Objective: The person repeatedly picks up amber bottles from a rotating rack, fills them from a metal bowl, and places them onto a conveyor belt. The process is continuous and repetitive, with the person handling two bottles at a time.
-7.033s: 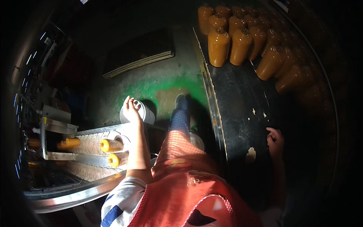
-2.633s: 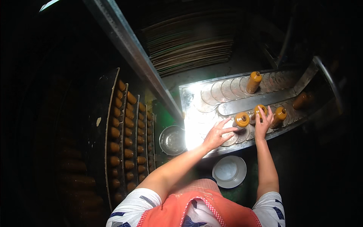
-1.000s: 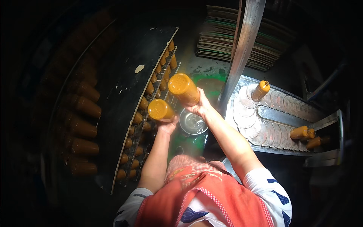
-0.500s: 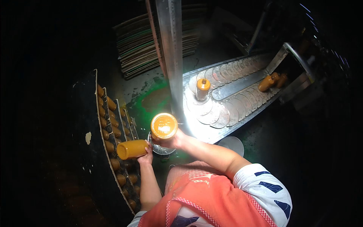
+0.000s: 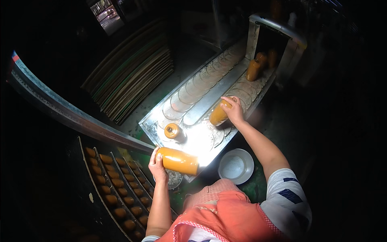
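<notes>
Looking down from the head view, the left hand [image 5: 157, 164] is clamping one end of an orange bottle [image 5: 177, 161] that is lying with its long axis nearly level, pointing rightward across the near corner of the metal conveyor table [image 5: 158, 123]. The right hand [image 5: 234, 110] is reaching forward and is closing around a second orange bottle [image 5: 219, 113], which is leaning on the round plates of the conveyor, its long axis tilting up and to the right. This second bottle is lying ahead and to the right of the body, so the right arm is the nearer one; the left hand is well apart from it. An upright bottle [image 5: 174, 131] is standing on the conveyor between the two hands, nearer the left one. Further bottles [image 5: 254, 68] are waiting at the far end by the machine opening. Rows of filled bottles [image 5: 117, 196] are sitting in a rack at lower left, just below the left hand, and a white bowl [image 5: 236, 166] is resting near the table's edge. Compared with half a second ago, the right hand is no longer holding a bottle near the chest but is gripping one on the conveyor, while the left bottle is remaining horizontal.
</notes>
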Tool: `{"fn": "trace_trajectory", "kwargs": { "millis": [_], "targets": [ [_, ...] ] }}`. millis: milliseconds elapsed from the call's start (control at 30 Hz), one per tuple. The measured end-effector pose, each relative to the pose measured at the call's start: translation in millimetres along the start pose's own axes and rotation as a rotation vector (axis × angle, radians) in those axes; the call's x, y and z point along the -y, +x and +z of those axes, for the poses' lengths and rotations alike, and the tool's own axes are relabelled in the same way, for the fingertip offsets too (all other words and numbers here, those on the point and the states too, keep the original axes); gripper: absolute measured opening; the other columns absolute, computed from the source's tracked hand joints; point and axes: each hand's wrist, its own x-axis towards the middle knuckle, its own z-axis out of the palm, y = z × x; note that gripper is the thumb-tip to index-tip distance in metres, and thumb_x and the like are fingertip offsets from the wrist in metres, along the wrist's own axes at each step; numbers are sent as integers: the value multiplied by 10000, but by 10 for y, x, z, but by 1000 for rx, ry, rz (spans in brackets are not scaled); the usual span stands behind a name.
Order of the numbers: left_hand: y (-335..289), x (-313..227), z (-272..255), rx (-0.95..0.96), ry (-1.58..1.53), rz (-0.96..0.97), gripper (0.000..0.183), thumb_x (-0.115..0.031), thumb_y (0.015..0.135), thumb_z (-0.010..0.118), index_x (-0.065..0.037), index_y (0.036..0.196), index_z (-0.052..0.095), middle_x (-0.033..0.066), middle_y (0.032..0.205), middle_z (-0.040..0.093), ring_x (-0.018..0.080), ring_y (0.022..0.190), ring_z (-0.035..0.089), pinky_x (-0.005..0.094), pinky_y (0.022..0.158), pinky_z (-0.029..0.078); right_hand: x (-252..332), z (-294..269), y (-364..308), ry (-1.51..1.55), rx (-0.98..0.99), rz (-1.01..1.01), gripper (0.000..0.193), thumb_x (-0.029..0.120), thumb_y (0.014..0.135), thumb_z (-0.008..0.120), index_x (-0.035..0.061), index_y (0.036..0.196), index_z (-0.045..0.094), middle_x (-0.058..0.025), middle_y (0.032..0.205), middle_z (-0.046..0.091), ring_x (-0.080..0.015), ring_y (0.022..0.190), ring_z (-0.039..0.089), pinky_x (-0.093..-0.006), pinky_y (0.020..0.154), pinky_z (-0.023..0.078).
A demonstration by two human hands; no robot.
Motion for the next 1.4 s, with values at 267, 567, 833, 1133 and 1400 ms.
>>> {"fn": "trace_trajectory", "kwargs": {
  "millis": [267,567,833,1133,1400],
  "targets": [
    [506,1172,2652,342,966,659,396,-191,700,824,-180,1090,756,149,1300,545,376,1193,472,443,1035,407,-854,38,645,-220,164,77,367,227,784,779,332,1133,736,-148,1494,360,-377,1314,347,-405,1090,373],
    [27,815,2115,495,790,543,295,-179,855,731,-193,1150,738,154,1361,567,301,1169,545,380,1014,438,-487,-599,223,327,-123,-261,370,-96,852,565,97,1127,722,-123,1276,508,-255,1152,555,-340,965,456],
    [-2868,-278,-1239,-21,559,247,192,-89,925,659,-29,1097,719,75,1024,708,124,914,655,259,813,515,1588,388,-3274,652,1131,-169,221,-50,882,593,24,1052,714,-51,1062,604,-101,930,590,-201,737,469],
    [-6797,-1782,-4599,-1681,1040,530,391,-28,827,716,-106,1205,655,76,1304,544,250,1222,505,386,997,459,5079,968,-7090,815,1595,-1175,473,119,803,723,184,1267,655,-129,1340,527,-315,1239,513,-390,1025,446],
    [-7761,-1846,-5543,-1363,1251,37,546,-162,721,827,-225,1237,660,110,1394,476,350,1271,440,463,1046,415,5989,1084,-9554,768,1572,-1606,610,215,740,789,318,1311,603,-186,1441,388,-389,1334,375,-461,1062,424]
  ]
}}
